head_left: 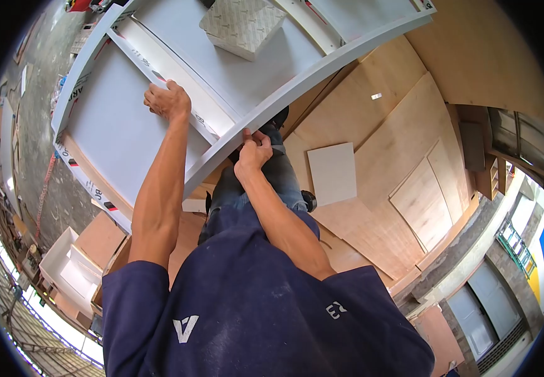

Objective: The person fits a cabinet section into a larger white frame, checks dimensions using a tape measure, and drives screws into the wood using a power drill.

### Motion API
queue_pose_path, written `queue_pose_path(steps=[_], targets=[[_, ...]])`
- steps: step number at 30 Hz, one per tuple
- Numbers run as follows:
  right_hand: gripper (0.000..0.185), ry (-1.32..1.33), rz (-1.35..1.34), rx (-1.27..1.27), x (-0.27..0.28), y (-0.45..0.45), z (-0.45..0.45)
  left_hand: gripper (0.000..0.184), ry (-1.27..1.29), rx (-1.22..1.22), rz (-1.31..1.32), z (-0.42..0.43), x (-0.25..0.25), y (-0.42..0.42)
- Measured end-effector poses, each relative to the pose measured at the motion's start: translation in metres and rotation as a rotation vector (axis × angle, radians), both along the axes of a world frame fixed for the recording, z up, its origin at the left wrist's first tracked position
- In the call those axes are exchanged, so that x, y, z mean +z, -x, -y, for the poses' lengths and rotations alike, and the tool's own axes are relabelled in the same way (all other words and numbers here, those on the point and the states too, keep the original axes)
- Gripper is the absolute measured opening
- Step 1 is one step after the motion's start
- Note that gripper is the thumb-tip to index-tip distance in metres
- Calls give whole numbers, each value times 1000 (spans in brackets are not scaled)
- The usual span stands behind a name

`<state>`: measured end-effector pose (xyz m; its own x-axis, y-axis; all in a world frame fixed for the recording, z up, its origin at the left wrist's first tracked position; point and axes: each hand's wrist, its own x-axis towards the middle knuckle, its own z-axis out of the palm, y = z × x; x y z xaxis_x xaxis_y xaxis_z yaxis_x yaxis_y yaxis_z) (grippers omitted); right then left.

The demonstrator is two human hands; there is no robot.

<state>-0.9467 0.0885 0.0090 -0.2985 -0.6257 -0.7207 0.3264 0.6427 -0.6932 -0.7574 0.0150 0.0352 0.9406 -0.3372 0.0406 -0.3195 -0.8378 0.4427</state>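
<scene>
A large grey-white panel frame (309, 78) with raised edges and inner divider strips lies tilted in front of me. My left hand (170, 100) is closed around a white printed divider strip (135, 58) inside the frame, its fingers curled over the top. Lower down, my right hand (254, 152) pinches the frame's near edge, thumb and fingers together; some fingertips are hidden. On the panel's middle section rests a square block (242, 26) with a patterned, light beige covering.
Plywood sheets (378, 151) lie on the right, with a small white square board (332, 174) on them. An open white box (71, 267) stands at lower left beside wooden pieces. Grey concrete floor (64, 135) shows at left. My legs are below the frame.
</scene>
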Motion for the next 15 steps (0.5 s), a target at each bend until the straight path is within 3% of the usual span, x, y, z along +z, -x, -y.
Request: queue_pose_path(steps=[15], targets=[[19, -30, 99, -47, 0, 3, 6, 47, -19, -9, -40, 0, 5, -1]])
